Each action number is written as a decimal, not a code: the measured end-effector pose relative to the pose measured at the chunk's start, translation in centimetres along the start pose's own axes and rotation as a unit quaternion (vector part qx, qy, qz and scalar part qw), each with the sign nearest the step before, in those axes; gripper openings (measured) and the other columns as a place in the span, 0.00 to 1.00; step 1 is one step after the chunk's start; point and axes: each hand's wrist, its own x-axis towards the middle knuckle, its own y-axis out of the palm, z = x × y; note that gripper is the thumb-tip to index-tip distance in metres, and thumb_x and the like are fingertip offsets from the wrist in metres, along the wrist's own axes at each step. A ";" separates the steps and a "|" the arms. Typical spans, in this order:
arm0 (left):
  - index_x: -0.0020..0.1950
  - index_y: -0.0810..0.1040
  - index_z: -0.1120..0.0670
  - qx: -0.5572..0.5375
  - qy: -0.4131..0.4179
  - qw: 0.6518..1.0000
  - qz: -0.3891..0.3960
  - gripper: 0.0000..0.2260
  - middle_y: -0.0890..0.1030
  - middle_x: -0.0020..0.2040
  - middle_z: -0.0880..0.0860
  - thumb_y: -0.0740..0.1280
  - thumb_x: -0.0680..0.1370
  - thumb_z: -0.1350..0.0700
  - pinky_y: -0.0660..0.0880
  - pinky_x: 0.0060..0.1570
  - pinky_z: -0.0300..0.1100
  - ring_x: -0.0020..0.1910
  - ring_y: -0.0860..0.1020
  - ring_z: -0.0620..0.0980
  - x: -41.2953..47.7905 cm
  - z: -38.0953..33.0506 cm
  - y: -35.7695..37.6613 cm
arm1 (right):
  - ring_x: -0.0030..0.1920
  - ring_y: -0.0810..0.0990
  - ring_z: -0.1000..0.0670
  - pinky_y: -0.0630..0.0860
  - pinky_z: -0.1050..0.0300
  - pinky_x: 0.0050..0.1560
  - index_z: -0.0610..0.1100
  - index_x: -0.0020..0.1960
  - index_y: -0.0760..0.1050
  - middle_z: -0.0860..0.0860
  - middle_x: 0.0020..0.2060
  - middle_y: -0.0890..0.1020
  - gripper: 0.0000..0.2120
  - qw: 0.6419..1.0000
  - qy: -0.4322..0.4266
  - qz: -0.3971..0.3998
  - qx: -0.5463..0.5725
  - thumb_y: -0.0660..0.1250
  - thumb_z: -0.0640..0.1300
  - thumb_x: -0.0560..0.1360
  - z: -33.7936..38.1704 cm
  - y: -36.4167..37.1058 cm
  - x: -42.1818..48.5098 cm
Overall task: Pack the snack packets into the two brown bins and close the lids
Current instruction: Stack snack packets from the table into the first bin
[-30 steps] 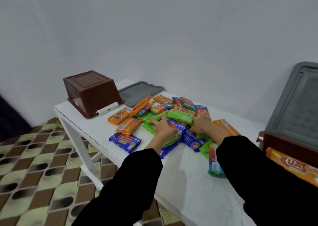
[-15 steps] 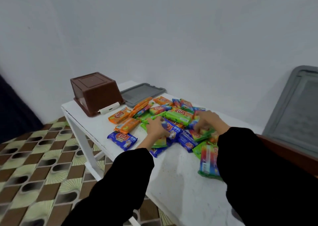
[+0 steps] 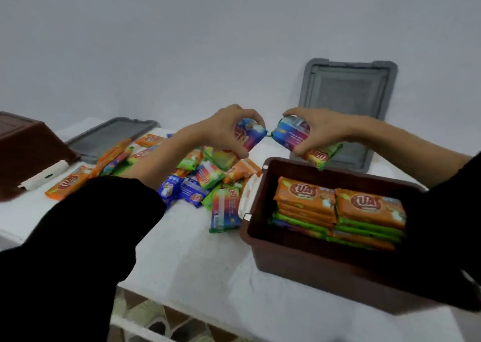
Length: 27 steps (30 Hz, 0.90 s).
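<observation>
above the white table (image 3: 187, 258) both hands grip snack packets (image 3: 294, 136) beside the open brown bin (image 3: 299, 261).

Arms outstretched, left hand (image 3: 227, 126) curled round blue packet (image 3: 250, 136), right hand (image 3: 322, 130) gripping stacked packets (image 3: 291, 136)

On my feed both arms wear the same plain black long-sleeved garment. The left black fabric sleeve (image 3: 91, 237) shows as a broad, loose, matte shape with soft folds, and its edge ends partway along the forearm. The right black fabric sleeve (image 3: 447, 224) looks alike, its edge also short of the wrist. Beyond each edge the forearm and wrist are bare, as are the left hand (image 3: 229, 125) and right hand (image 3: 321, 130). The cloth is too dark and blurred for me to tell weave or seams.
</observation>
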 end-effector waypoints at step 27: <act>0.53 0.74 0.55 0.288 0.430 0.849 0.104 0.18 0.80 0.52 0.53 0.73 0.65 0.57 0.79 0.38 0.43 0.49 0.80 0.51 0.7 -6.1 17.9 | 0.57 0.73 0.39 0.75 0.51 0.44 0.36 0.74 0.49 0.37 0.64 0.65 0.31 0.941 -0.058 0.128 -0.308 0.61 0.42 0.77 -7.7 13.2 -12.0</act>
